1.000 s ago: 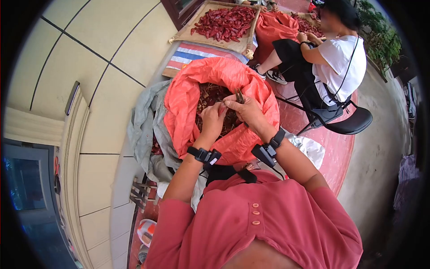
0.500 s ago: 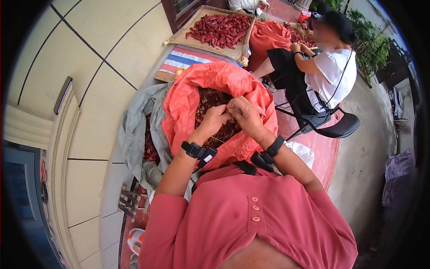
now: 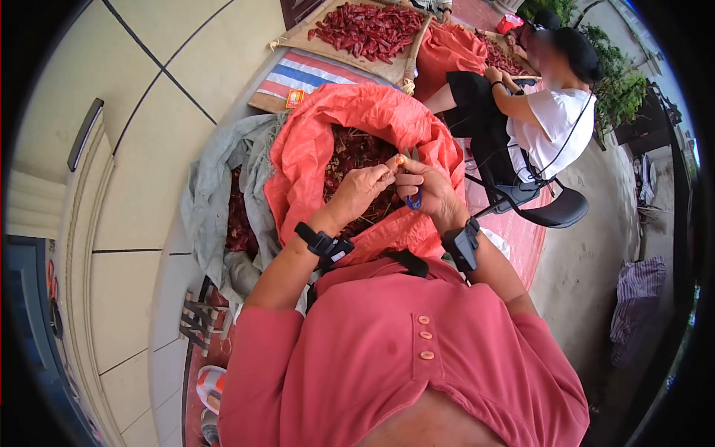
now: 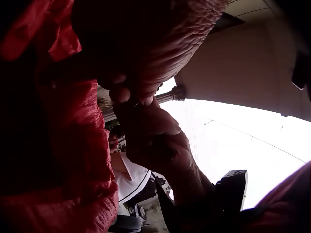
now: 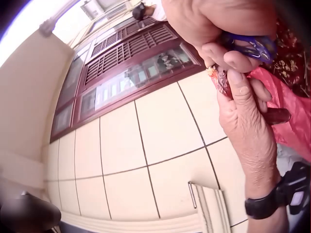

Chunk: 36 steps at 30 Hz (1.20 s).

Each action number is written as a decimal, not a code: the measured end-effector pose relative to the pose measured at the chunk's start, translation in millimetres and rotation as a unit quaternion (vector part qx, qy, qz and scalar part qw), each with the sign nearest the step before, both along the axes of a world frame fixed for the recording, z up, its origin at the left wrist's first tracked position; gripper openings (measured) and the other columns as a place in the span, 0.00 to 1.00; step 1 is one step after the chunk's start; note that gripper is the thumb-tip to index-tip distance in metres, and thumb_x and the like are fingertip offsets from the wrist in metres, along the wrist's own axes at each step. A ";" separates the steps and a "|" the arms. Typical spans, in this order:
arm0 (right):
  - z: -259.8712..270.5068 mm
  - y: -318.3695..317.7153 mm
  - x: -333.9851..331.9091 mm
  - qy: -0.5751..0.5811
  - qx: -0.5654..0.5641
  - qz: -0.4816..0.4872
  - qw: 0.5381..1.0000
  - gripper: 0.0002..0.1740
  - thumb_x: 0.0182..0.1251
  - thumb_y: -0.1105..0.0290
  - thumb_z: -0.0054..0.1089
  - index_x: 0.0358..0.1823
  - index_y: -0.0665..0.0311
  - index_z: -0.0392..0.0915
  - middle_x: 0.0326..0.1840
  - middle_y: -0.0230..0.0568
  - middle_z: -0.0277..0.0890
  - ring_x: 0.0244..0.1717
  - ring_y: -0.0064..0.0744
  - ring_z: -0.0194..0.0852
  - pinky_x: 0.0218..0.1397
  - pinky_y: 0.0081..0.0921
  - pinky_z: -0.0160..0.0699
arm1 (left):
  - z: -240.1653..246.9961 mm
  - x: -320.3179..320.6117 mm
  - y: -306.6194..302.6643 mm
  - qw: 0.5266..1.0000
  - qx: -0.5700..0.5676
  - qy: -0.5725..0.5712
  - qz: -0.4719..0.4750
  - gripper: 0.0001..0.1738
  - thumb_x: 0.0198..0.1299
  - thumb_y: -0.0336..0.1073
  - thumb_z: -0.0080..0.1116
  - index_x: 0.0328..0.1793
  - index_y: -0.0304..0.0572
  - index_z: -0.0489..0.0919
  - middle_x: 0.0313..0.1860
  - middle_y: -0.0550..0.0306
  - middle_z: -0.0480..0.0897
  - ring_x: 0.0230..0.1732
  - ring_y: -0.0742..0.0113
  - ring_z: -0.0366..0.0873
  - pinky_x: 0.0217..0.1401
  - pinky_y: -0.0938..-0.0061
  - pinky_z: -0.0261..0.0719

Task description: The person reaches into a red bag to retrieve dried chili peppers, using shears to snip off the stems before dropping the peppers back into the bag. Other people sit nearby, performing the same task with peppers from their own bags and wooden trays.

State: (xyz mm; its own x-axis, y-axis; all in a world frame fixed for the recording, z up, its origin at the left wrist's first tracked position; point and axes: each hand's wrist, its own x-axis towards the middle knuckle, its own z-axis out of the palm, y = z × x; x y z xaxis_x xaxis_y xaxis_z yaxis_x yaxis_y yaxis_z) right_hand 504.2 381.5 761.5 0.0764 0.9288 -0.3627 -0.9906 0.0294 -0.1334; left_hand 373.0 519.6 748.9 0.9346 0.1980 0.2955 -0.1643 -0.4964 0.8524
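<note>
Above an open red sack [image 3: 304,141] holding dried chillies [image 3: 361,160], both hands meet at the fingertips. My left hand [image 3: 359,194] pinches a wrinkled red chilli [image 5: 222,82] with a pale orange end; a darker red pod [image 5: 278,116] sticks out between its fingers. My right hand [image 3: 432,197] has its fingers curled round scissors with a blue handle [image 3: 414,199], and its fingertips touch the chilli's end. In the left wrist view, the left hand [image 4: 158,46] and right hand [image 4: 158,136] are dark, hiding the chilli.
A grey sack [image 3: 216,179] with chillies stands left of the red one. Beyond are a tray [image 3: 313,33] of red chillies, a striped bag [image 3: 298,71] and another red sack [image 3: 450,56]. A seated person [image 3: 551,112] in white is at the right.
The head view has shifted a little. The hands have moved slightly right over the sack, and the right hand has turned, so the blue handle and the chilli's orange end now show.
</note>
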 end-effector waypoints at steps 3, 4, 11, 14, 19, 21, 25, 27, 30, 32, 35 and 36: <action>0.7 -6.6 -3.2 -0.048 0.026 -0.024 0.998 0.08 0.76 0.66 0.47 0.43 0.62 0.71 0.39 0.30 0.75 0.16 0.12 0.56 0.20 0.13 0.59 | 3.7 -3.3 -1.7 0.999 0.018 -0.026 -0.004 0.07 0.62 0.34 0.60 0.41 0.39 0.77 0.25 0.55 0.76 0.27 0.63 0.74 0.33 0.68 0.72; 13.7 -8.0 -9.9 -0.113 0.015 -0.039 0.993 0.07 0.75 0.66 0.47 0.43 0.61 0.71 0.40 0.31 0.75 0.17 0.12 0.56 0.20 0.13 0.59 | 3.6 -5.8 0.2 0.997 0.056 -0.059 -0.006 0.07 0.60 0.32 0.62 0.42 0.40 0.78 0.26 0.56 0.76 0.29 0.63 0.74 0.35 0.68 0.72; 22.5 -112.1 -13.1 -0.621 -0.285 -0.103 0.723 0.05 0.68 0.68 0.59 0.41 0.60 0.76 0.31 0.29 0.78 0.28 0.11 0.74 0.17 0.10 0.57 | 24.4 -81.7 51.9 0.945 0.165 -0.049 0.279 0.13 0.51 0.27 0.66 0.43 0.45 0.78 0.30 0.59 0.76 0.34 0.59 0.74 0.42 0.65 0.69; -32.4 -170.1 -16.3 -0.585 -0.381 -0.152 0.700 0.06 0.66 0.70 0.60 0.43 0.61 0.76 0.32 0.27 0.77 0.31 0.15 0.76 0.18 0.10 0.60 | -23.6 -137.9 105.6 0.907 0.133 0.065 0.394 0.16 0.51 0.28 0.66 0.47 0.44 0.78 0.35 0.56 0.78 0.40 0.57 0.75 0.47 0.64 0.70; -111.5 -230.5 -31.4 -0.471 -0.495 -0.176 0.709 0.10 0.66 0.70 0.57 0.47 0.60 0.74 0.36 0.29 0.77 0.36 0.21 0.81 0.19 0.12 0.62 | -58.6 -173.9 141.7 0.756 0.399 0.147 0.498 0.20 0.53 0.28 0.63 0.53 0.43 0.76 0.46 0.50 0.78 0.50 0.51 0.73 0.55 0.61 0.68; -134.7 -245.9 -36.3 -0.463 -0.512 -0.149 0.708 0.15 0.67 0.69 0.56 0.54 0.60 0.73 0.41 0.31 0.78 0.37 0.22 0.81 0.19 0.12 0.62 | -47.0 -156.1 129.0 0.747 0.437 0.100 0.491 0.20 0.54 0.28 0.61 0.55 0.42 0.75 0.49 0.48 0.77 0.52 0.49 0.72 0.56 0.60 0.68; -148.4 -248.6 -38.5 -0.438 -0.538 -0.126 0.709 0.18 0.68 0.69 0.54 0.58 0.60 0.71 0.50 0.36 0.77 0.35 0.24 0.82 0.17 0.13 0.62 | -46.4 -81.9 85.7 0.920 0.292 0.038 0.258 0.17 0.56 0.29 0.55 0.53 0.39 0.76 0.44 0.50 0.78 0.50 0.50 0.72 0.55 0.57 0.68; -142.5 -245.9 -41.2 -0.436 -0.545 -0.118 0.706 0.18 0.68 0.68 0.52 0.58 0.61 0.71 0.51 0.39 0.78 0.34 0.25 0.82 0.17 0.13 0.63 | -66.9 -43.6 57.0 0.942 0.291 0.077 0.149 0.17 0.58 0.29 0.54 0.54 0.46 0.77 0.50 0.55 0.79 0.53 0.53 0.72 0.58 0.59 0.68; -121.6 -238.8 -53.2 -0.438 -0.530 -0.089 0.721 0.17 0.69 0.68 0.51 0.58 0.62 0.71 0.49 0.40 0.79 0.34 0.25 0.82 0.17 0.13 0.63 | -117.8 0.2 30.1 0.956 0.229 0.179 0.043 0.22 0.58 0.27 0.50 0.61 0.51 0.75 0.61 0.60 0.77 0.58 0.54 0.71 0.62 0.59 0.66; -110.7 -231.2 -66.8 -0.453 -0.528 -0.090 0.713 0.16 0.69 0.68 0.51 0.56 0.62 0.71 0.46 0.38 0.80 0.32 0.22 0.82 0.16 0.12 0.60 | -152.6 22.3 27.9 0.942 0.251 0.221 0.014 0.28 0.56 0.23 0.49 0.65 0.52 0.72 0.63 0.59 0.75 0.59 0.54 0.71 0.62 0.59 0.65; -104.9 -229.4 -82.0 -0.470 -0.515 -0.098 0.711 0.14 0.69 0.69 0.51 0.54 0.62 0.72 0.41 0.36 0.79 0.29 0.21 0.81 0.14 0.11 0.57 | -174.6 36.2 31.8 0.930 0.257 0.264 -0.008 0.33 0.56 0.22 0.46 0.69 0.55 0.69 0.68 0.60 0.70 0.61 0.53 0.70 0.64 0.57 0.64; -103.9 -231.1 -87.9 -0.479 -0.506 -0.104 0.710 0.14 0.69 0.69 0.51 0.54 0.62 0.72 0.40 0.36 0.80 0.28 0.21 0.80 0.14 0.12 0.57 | -175.3 36.9 34.1 0.930 0.266 0.252 -0.009 0.29 0.59 0.25 0.45 0.69 0.56 0.70 0.68 0.59 0.70 0.62 0.53 0.70 0.65 0.56 0.64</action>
State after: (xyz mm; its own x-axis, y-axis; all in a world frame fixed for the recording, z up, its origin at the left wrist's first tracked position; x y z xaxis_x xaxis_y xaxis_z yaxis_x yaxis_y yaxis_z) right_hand 416.4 150.5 657.6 0.8358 0.1620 -0.5247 -0.4190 -0.4293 -0.8001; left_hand 409.8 553.7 573.7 0.9827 0.1320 -0.1298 0.1775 -0.8710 0.4582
